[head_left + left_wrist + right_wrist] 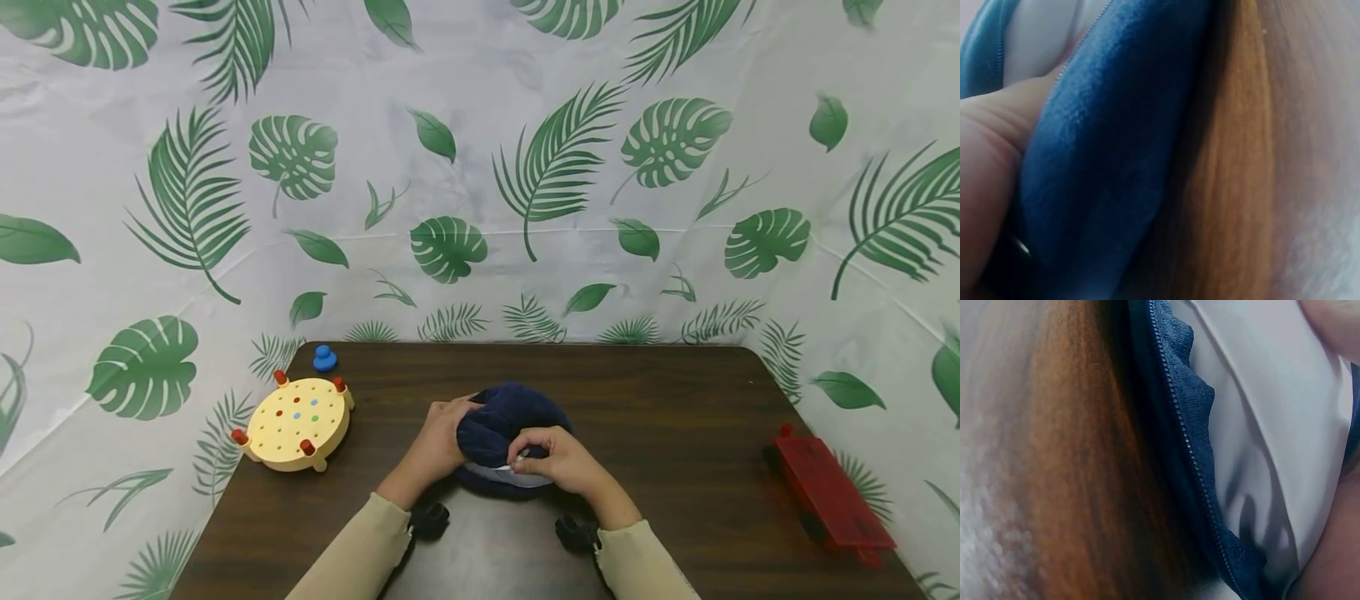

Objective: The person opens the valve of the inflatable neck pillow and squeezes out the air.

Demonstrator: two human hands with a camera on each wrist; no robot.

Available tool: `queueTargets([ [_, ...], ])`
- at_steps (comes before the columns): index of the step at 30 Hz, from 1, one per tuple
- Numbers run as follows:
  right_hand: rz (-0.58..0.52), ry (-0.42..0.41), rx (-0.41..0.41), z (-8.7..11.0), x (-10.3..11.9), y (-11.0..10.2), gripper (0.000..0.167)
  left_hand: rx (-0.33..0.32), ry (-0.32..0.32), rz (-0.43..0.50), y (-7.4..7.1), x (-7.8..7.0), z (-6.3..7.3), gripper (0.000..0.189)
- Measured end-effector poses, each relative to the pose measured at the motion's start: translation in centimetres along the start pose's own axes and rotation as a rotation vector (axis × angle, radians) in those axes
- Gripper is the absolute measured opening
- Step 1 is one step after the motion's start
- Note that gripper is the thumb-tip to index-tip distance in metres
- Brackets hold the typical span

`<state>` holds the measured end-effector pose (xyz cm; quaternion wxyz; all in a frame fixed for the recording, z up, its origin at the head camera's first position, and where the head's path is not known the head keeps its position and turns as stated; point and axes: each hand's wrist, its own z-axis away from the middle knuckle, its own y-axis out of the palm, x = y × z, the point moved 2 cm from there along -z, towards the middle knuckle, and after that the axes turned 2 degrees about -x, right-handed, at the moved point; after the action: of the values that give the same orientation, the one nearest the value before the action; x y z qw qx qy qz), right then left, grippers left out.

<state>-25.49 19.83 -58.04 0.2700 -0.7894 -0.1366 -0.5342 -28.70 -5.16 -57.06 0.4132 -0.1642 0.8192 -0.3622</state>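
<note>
A navy blue plush neck pillow (525, 408) lies on the table in front of me, its zipper open along the near side. My left hand (437, 437) grips the pillow's left side. In the left wrist view the thumb (997, 137) reaches over the blue cover (1104, 144) into the zipped opening. With thumb and forefinger my right hand (562, 462) pinches at the opening, beside white fabric. Seen from the right wrist, that white inner lining (1260, 406) bulges between the zipper teeth (1188, 444) and the right hand's fingers. What exactly the right fingertips pinch I cannot tell.
At the left stands a round yellow pegboard (296, 425) with red-tipped posts and coloured dots. Behind it sits a small blue knobbed piece (324, 358). A red tray-like frame (836, 492) lies at the right edge of the dark wooden table (660, 392). A leaf-print sheet (480, 192) hangs behind.
</note>
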Motion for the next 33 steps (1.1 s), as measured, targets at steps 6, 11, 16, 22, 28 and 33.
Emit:
queueTargets([
  [6, -0.001, -0.018, -0.001, 0.04, 0.06, 0.06, 0.009, 0.002, 0.009, -0.048, 0.07, -0.09, -0.01, 0.06],
  [11, 0.003, -0.012, 0.0, -0.09, 0.11, -0.08, 0.011, 0.0, -0.012, -0.051, 0.03, 0.02, -0.07, 0.065],
  [16, 0.005, -0.01, 0.005, -0.22, 0.15, -0.22, 0.009, -0.02, -0.002, -0.066, 0.06, 0.08, -0.11, 0.064],
  [22, -0.018, -0.013, 0.02, 0.07, 0.03, 0.04, 0.013, -0.004, -0.057, -0.044, 0.33, 0.23, 0.24, 0.069],
  [28, -0.035, -0.027, 0.013, 0.15, 0.06, 0.2, 0.007, 0.001, -0.093, -0.029, 0.24, 0.12, 0.33, 0.079],
  [33, -0.035, -0.05, -0.002, 0.02, 0.19, 0.15, 0.008, -0.013, -0.029, -0.037, 0.08, -0.04, 0.15, 0.068],
])
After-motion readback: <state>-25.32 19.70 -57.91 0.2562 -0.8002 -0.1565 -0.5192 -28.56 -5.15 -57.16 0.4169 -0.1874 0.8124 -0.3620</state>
